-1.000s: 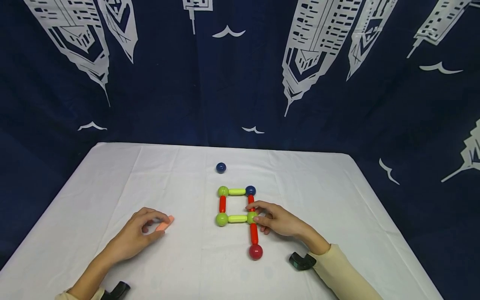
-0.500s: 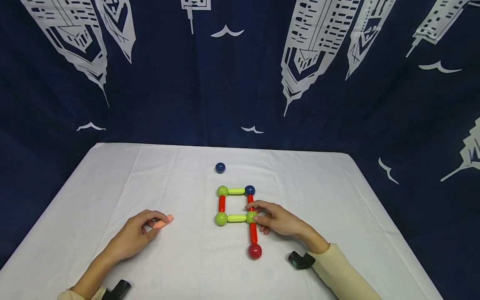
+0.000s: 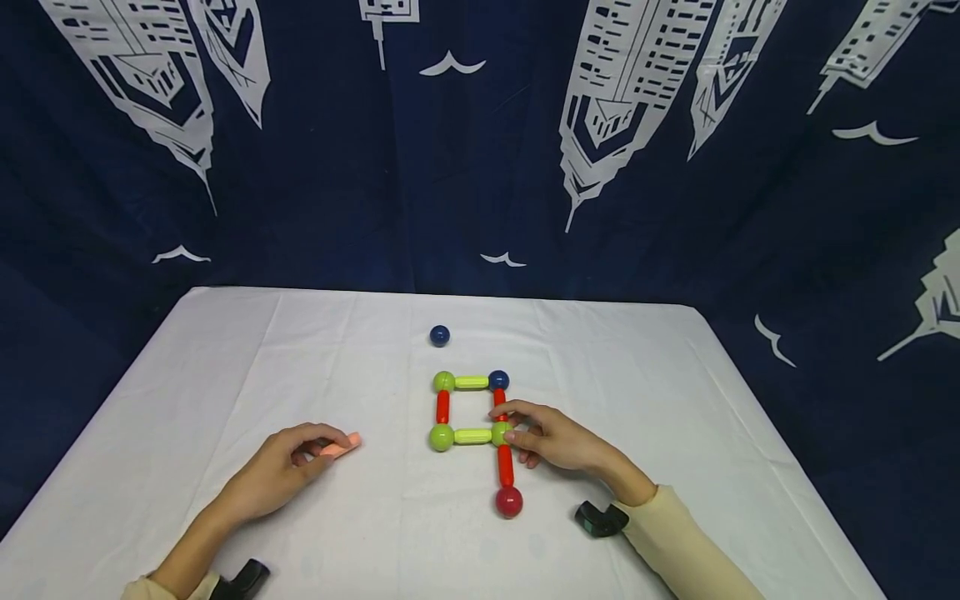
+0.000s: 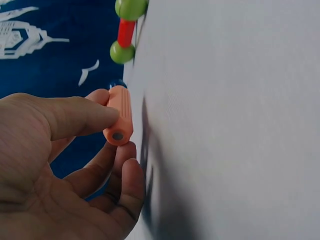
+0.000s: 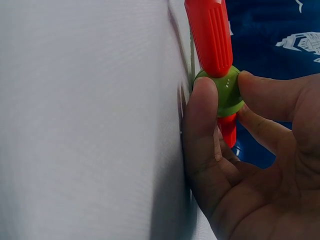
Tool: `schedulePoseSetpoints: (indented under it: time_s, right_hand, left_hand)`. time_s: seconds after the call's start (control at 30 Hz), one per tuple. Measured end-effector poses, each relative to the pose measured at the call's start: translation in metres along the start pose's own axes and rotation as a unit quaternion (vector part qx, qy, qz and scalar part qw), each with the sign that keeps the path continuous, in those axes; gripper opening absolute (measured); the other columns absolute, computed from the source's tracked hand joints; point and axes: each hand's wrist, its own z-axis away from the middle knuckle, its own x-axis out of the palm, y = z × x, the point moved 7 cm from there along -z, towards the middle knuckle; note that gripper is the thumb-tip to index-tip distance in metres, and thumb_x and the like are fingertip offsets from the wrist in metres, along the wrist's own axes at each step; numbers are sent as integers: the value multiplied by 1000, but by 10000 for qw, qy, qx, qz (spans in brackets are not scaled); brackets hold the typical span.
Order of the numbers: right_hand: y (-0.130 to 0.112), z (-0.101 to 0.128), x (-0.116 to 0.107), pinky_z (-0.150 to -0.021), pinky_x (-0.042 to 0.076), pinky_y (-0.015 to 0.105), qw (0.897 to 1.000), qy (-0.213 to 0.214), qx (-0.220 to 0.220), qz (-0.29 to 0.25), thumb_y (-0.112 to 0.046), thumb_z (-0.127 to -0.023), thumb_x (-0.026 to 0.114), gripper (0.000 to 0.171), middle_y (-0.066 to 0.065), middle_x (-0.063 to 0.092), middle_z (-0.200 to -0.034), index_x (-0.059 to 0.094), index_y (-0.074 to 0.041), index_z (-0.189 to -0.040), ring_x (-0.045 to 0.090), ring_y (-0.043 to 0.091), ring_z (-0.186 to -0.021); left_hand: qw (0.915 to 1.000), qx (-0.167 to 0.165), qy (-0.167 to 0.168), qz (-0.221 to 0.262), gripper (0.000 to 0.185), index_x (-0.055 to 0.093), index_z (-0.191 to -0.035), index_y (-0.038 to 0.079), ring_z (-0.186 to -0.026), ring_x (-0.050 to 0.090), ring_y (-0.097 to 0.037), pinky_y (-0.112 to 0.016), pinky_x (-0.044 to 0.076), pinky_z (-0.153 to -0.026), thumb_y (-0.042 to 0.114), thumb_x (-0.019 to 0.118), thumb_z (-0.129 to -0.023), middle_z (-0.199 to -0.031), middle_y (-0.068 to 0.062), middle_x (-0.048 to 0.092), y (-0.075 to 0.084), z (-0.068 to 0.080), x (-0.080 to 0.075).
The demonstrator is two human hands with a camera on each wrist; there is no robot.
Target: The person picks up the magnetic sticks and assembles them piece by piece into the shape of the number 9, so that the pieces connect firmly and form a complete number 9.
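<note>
Since a second ago the left hand (image 3: 281,471) has slid the peach rod (image 3: 341,447) a little toward the right hand (image 3: 551,437), which has kept its place. That rod is a short ribbed plastic cylinder with a small dark disc set in its flat end, pinched between the left thumb and fingertips and held low over the worktop (image 3: 315,350), which is covered in smooth white cloth.

Right thumb and fingers curl round a glossy green ball (image 3: 501,433) at the near right corner of a flat square. Ribbed yellow-green rods (image 3: 472,436) form the square's two crosswise sides, red ribbed rods (image 3: 442,407) its two lengthwise sides; smooth green balls sit at three corners and a dark blue ball (image 3: 498,381) at the corner just beyond the right fingertips. Another red rod runs from the gripped ball back beside the right palm to a shiny red ball (image 3: 508,501). A loose dark blue ball (image 3: 439,335) lies well beyond both hands.
</note>
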Motion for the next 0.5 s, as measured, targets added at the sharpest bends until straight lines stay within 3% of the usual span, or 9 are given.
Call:
schedulePoseSetpoints:
  time_s: [0.2,0.5]
  right_hand:
    - [1,-1,0,-62,54,31,10000,6,15,16,-20,-94,57,35,11,52,-109,52,-22,-128,58,19,-62]
    - [2,-1,0,-62,54,32,10000,25,9,33,-20,-94,57,35,11,52,-108,52,-22,-128,59,20,-63]
  left_hand:
    - [9988,181,-372,275,22,66,-105,29,-89,57,-5,-21,46,-72,16,64,-89,-108,16,65,20,-4,13]
    - [9922,678,-866,583,24,65,-107,28,-90,57,-7,-21,46,-74,12,63,-89,-109,13,65,50,-12,36]
